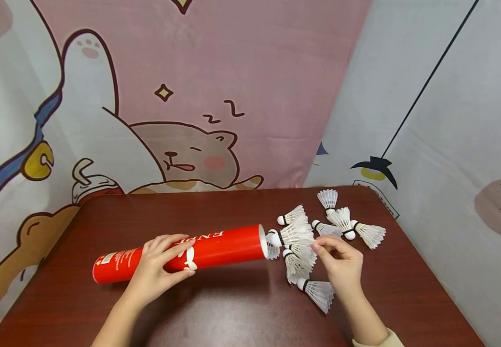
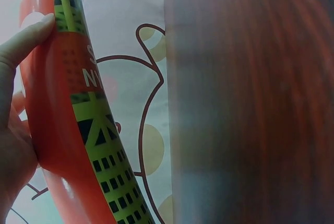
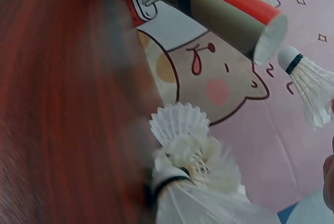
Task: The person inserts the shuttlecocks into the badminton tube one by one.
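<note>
A long red shuttlecock tube (image 1: pixel 237 245) is raised at a slant over the table, its open end facing right. My left hand (image 1: pixel 156 264) grips it around the middle; the left wrist view shows the thumb along the red tube (image 2: pixel 55 109). At the right, my right hand (image 1: pixel 342 264) pinches a white feather shuttlecock (image 1: pixel 295 233) by its skirt. The cork of this shuttlecock (image 3: pixel 308 83) points at the tube's open end, slightly apart from it in the right wrist view. The far inside of the tube is hidden.
Several loose shuttlecocks lie on the brown table (image 1: pixel 233 308): some beneath the held one, one nearer the front (image 1: pixel 318 293), and a group farther back right (image 1: pixel 341 219). Cartoon-printed cloth (image 1: pixel 276 96) hangs behind the table and at its sides.
</note>
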The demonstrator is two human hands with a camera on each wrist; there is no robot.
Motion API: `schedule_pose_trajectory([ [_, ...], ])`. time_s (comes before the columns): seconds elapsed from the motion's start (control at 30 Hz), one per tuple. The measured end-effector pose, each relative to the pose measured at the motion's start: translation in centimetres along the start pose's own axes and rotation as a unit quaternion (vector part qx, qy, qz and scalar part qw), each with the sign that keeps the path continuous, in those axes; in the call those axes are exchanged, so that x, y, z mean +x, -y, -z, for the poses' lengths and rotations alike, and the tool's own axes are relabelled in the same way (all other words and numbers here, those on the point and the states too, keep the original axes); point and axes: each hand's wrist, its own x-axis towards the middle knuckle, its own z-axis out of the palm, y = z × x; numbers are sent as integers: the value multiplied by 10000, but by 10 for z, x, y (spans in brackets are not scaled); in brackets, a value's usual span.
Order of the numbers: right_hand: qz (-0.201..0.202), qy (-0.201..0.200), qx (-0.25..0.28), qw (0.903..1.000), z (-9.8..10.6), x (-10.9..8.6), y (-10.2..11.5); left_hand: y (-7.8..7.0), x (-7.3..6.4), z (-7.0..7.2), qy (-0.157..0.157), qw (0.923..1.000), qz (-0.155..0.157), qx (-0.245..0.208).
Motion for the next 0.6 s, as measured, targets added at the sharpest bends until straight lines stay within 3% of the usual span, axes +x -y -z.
schedule_pose_trajectory([
  [0.27,244,321,239,9989,-12,-10,-13,0,0,1,11,10000,6,-8],
  [0.43,119,546,396,9977,-17,-16,-16,0,0,0,5,10000,5,-28],
  [0.6,-153,790,-167,9966,-24,-18,-13,0,0,-1,-46,10000,-84,-13],
])
